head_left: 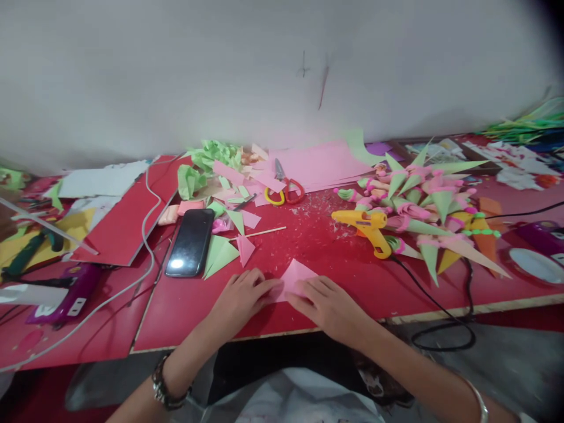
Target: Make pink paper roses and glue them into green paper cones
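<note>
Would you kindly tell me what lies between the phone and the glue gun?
The head view shows green paper, pink paper and a thin stick, then littered red tabletop.

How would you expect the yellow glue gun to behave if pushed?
The yellow glue gun would probably slide rather than roll, since it lies on its side. Its black cord might drag or tug. Pushed rightward, it may nudge the paper cones beside it.

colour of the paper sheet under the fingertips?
Pink; the paper sheet shows best in the head view.

Left hand (240, 294), right hand (326, 299) nearly meeting; fingers (315, 286) bent; forearms (191, 352) angled inward
</note>
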Tool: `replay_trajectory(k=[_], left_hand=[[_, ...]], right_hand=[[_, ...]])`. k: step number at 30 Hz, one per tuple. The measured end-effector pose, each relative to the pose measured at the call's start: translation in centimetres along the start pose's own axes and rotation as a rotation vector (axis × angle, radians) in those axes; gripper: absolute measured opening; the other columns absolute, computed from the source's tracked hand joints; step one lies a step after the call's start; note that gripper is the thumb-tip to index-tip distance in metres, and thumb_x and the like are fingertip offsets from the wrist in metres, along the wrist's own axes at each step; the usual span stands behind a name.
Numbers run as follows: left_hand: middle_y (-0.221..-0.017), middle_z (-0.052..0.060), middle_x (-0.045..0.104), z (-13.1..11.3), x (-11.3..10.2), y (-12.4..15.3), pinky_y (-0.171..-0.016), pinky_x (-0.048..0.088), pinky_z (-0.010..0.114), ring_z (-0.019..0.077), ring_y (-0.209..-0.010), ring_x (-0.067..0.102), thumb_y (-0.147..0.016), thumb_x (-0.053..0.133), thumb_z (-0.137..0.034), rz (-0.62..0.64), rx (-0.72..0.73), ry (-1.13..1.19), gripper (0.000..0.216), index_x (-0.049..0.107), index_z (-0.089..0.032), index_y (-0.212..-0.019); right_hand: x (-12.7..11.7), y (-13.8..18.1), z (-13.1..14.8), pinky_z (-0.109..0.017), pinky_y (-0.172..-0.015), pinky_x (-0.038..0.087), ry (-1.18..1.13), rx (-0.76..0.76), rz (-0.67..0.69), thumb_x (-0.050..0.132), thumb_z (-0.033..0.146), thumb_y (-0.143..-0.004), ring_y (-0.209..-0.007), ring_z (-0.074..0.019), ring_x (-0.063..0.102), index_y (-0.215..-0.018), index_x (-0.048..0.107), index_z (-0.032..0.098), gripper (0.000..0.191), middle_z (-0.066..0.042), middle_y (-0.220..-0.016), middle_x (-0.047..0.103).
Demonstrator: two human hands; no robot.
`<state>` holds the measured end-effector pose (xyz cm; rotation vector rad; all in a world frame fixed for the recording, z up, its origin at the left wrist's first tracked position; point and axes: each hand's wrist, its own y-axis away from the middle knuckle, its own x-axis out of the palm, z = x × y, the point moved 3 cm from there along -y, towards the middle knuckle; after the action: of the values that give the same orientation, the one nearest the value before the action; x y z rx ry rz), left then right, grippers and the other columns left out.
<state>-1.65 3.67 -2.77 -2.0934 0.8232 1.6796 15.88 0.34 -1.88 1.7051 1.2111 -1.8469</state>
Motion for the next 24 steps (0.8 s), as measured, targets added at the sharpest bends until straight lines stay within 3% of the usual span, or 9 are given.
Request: replay_trajectory(k=[4,8,13,24], left_hand=[[-0.096,0.003,0.051,-0.1,-0.1,0.1,-0.078,0.04,0.029,0.0159,-0.09,0.048,-0.084,0.044,-0.029,-0.004,-0.002,-0.005,0.035,0.043,-0.027,-0.118],[-0.1,0.004,0.052,-0.1,0.0,0.1,-0.08,0.04,0.031,0.0168,-0.093,0.048,-0.084,0.044,-0.03,-0.02,-0.012,-0.007,0.035,0.043,-0.025,-0.118],[-0.101,0.004,0.053,0.0,-0.1,0.2,-0.08,0.04,0.031,0.0171,-0.093,0.048,-0.083,0.045,-0.029,-0.044,-0.003,-0.009,0.037,0.041,-0.025,-0.12],[-0.105,0.005,0.052,0.2,0.0,0.0,-0.083,0.038,0.033,0.0183,-0.097,0.047,-0.084,0.042,-0.032,0.016,-0.018,0.02,0.039,0.04,-0.025,-0.122]], right_hand=[[0.2,-0.6,0.6,-0.032,-0.075,0.036,-0.108,-0.066,0.122,0.041,0.016,-0.084,-0.083,-0.0179,0.046,-0.117,0.045,0.02,0.034,-0.005,-0.099,0.055],[0.2,-0.5,0.8,-0.034,-0.078,0.038,-0.161,-0.004,0.158,0.04,0.019,-0.085,-0.089,-0.0187,0.047,-0.116,0.047,0.019,0.032,-0.006,-0.101,0.056],[-0.5,1.0,-0.3,-0.035,-0.084,0.038,-0.201,0.111,0.134,0.045,0.019,-0.081,-0.095,-0.0192,0.048,-0.108,0.055,0.02,0.028,-0.006,-0.098,0.058],[-1.5,5.7,-2.5,-0.041,-0.089,0.04,-0.121,0.31,0.094,0.045,0.024,-0.081,-0.11,-0.023,0.044,-0.11,0.056,0.027,0.031,-0.007,-0.113,0.055]])
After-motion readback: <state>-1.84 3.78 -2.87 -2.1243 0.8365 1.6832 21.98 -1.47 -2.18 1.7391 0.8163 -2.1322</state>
